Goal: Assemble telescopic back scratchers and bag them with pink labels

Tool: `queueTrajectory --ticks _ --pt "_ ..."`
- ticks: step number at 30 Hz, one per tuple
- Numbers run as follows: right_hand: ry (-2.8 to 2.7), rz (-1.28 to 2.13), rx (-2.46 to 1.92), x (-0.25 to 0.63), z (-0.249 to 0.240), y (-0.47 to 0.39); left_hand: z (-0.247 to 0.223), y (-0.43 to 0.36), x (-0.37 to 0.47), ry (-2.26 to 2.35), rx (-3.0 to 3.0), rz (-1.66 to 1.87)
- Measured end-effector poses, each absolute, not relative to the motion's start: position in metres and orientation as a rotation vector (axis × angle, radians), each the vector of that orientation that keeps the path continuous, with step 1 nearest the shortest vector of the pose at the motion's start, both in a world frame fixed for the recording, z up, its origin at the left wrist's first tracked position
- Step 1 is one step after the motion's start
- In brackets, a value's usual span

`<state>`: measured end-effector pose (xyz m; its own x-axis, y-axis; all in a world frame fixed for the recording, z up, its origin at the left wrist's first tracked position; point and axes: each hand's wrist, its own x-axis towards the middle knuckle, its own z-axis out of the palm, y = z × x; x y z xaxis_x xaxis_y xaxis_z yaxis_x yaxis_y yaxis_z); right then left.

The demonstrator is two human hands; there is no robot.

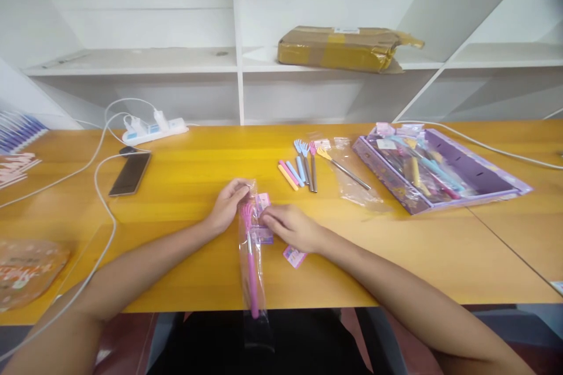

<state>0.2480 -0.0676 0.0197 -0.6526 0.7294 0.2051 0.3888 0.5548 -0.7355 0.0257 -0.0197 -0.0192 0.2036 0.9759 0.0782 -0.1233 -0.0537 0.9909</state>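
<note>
Phone [130, 174] lies left of the left hand [229, 205], which pinches the top of a clear bag [244, 258]; pink claw-ended stick [252, 275] inside, running down from that grip — printed card [266, 237] just right, right hand [295, 226] curled there, whether pinching cannot be told — short handles [295, 174] beyond it, purple box [411, 206] farther right

- Pink scratcher [251, 262]: claw end far, handle near, metal shaft between.
- Clear sleeve [258, 337]: encloses the scratcher lengthwise.
- Pink-purple card [267, 236]: just right of the shaft.
</note>
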Motion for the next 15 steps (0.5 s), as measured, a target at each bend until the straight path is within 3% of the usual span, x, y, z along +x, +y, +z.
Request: queueTrajectory --ticks 3,6,15 --pt "-2.331 0.439 -1.028 0.26 0.011 -0.049 -0.019 -0.021 0.026 0.927 1.271 1.164" --pt "-2.389 0.263 -1.011 0.267 0.0 -0.034 -0.018 -0.022 0.025 0.92 1.316 1.125" --pt "-2.284 0.545 -1.012 0.264 -0.012 -0.021 -0.009 -0.025 0.026 0.917 1.395 1.071"
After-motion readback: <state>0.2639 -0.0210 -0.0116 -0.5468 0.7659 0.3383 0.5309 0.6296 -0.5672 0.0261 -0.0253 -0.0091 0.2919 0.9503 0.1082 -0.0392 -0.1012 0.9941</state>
